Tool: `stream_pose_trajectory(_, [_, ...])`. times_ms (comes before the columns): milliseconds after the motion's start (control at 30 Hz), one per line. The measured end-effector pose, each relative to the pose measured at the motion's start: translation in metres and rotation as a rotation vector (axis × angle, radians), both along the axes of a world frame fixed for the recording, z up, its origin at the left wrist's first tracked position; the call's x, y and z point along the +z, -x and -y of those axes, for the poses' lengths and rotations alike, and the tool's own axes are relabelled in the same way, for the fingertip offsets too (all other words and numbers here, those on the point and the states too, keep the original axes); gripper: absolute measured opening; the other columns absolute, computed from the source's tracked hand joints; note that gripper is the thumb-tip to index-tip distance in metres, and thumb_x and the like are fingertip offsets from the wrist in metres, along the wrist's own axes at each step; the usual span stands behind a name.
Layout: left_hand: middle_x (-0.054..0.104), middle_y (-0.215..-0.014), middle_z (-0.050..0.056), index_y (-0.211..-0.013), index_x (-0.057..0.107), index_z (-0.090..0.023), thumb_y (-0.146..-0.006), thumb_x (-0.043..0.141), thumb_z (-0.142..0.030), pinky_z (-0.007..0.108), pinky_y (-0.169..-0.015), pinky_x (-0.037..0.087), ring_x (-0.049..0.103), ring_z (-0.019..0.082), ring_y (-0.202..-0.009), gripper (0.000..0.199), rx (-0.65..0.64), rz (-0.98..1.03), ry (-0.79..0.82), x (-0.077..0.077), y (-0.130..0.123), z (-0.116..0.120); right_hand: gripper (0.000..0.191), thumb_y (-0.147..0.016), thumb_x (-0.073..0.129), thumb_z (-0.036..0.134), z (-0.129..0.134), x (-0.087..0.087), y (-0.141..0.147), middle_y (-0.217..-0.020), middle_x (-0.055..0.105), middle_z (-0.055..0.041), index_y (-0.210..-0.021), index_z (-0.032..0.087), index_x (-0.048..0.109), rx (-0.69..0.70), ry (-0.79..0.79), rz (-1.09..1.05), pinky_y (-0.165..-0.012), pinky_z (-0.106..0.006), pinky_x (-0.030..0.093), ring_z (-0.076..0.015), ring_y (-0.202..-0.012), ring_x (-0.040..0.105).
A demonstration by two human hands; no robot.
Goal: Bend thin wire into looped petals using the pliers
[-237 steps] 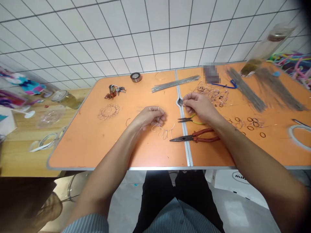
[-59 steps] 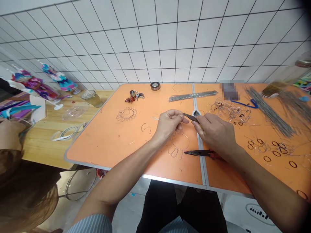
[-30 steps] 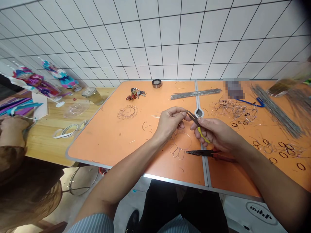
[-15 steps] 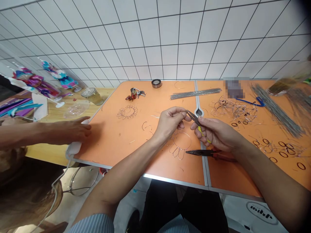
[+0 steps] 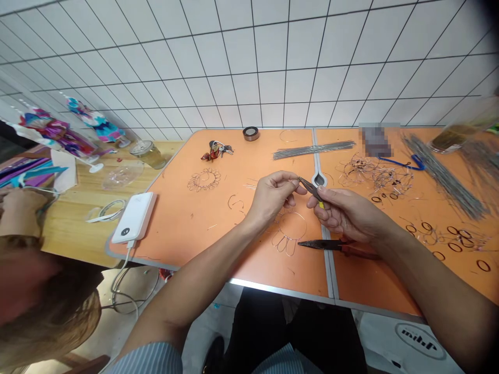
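Observation:
My right hand (image 5: 345, 212) is wrapped round a pair of small pliers (image 5: 311, 188) with yellow handles. The pliers' jaws point up and left and meet the fingertips of my left hand (image 5: 276, 195). Thumb and fingers of that left hand are pinched together; whatever they hold is too small to make out. Below both hands lies a wire ring with petal-like loops (image 5: 286, 240) along its lower side. A second pair of pliers, with dark jaws (image 5: 319, 244) and red handles, rests beside it, partly under my right forearm. Farther left sits a looped wire flower shape (image 5: 204, 179).
Bundles of straight wire (image 5: 314, 149), a roll of tape (image 5: 250, 134) and keys (image 5: 220, 149) lie toward the wall. Tangled wire (image 5: 376, 174) and small dark rings (image 5: 455, 248) cover the right side. A white power bank (image 5: 134, 218) with a cable sits at left, near another person's arm (image 5: 20, 213).
The other person's hand has drawn back left, uncovering the power bank and a coiled cable. My right fingers have closed farther round the yellow handles; my left hand has hardly moved.

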State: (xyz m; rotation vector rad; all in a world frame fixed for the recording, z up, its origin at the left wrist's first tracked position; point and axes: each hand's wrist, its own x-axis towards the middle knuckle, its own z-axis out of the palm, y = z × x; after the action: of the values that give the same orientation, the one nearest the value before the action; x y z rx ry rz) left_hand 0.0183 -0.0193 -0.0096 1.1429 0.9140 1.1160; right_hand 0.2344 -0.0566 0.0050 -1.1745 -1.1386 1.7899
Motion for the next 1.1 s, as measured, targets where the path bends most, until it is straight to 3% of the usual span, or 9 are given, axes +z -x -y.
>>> stream_pose_trajectory(200, [0.087,-0.090,0.004,-0.097,0.080,-0.020,-0.094,0.084,-0.036,0.024,-0.054,0.048,0.063,0.009,-0.056,0.017,0.014,-0.021,-0.001,0.0025,-0.0008,0.0017,0.065,-0.080,0.098,0.080,0.0005,0.0006,0.0020,-0.062,0.054,0.0039,-0.091,0.019,0.081,-0.017,-0.015,0.026,-0.045,-0.024,0.022,-0.0078,-0.050,0.035])
stream_pose_trajectory(367, [0.088,-0.092,0.005,-0.095,0.081,-0.019,-0.096,0.082,-0.033,0.025,-0.057,0.050,0.064,0.009,-0.057,0.014,0.029,-0.055,0.004,0.0035,-0.0012,0.0035,0.063,-0.086,0.093,0.080,0.0020,-0.0007,0.0018,-0.063,0.052,0.0032,-0.092,0.018,0.082,-0.043,-0.066,0.088,-0.048,-0.025,0.026,-0.0083,-0.052,0.035])
stream_pose_trajectory(633, [0.086,-0.088,0.004,-0.090,0.080,-0.017,-0.090,0.081,-0.029,0.024,-0.057,0.051,0.064,0.009,-0.056,0.011,0.048,-0.071,0.025,0.0059,-0.0022,0.0057,0.057,-0.097,0.082,0.077,0.0000,-0.0014,0.0008,-0.064,0.053,0.0026,-0.091,0.020,0.080,-0.032,-0.169,0.264,-0.047,-0.028,0.020,-0.0096,-0.050,0.033])
stream_pose_trajectory(833, [0.087,-0.087,0.006,-0.088,0.079,-0.017,-0.084,0.084,-0.034,0.024,-0.058,0.049,0.066,0.009,-0.056,0.018,0.065,-0.117,0.051,0.0050,-0.0004,0.0048,0.051,-0.105,0.069,0.066,-0.0001,-0.0020,0.0009,-0.064,0.057,0.0005,-0.088,0.020,0.079,-0.015,-0.343,0.444,-0.053,-0.032,0.031,-0.0135,-0.054,0.043])
stream_pose_trajectory(1100, [0.086,-0.086,0.005,-0.085,0.079,-0.018,-0.076,0.086,-0.036,0.025,-0.063,0.050,0.068,0.011,-0.062,0.022,0.045,-0.145,0.112,0.0039,0.0039,0.0018,0.054,-0.107,0.058,0.066,-0.0027,-0.0013,0.0001,-0.069,0.063,-0.0012,-0.087,0.020,0.079,0.009,-0.481,0.619,-0.067,-0.036,0.042,-0.0189,-0.067,0.058])
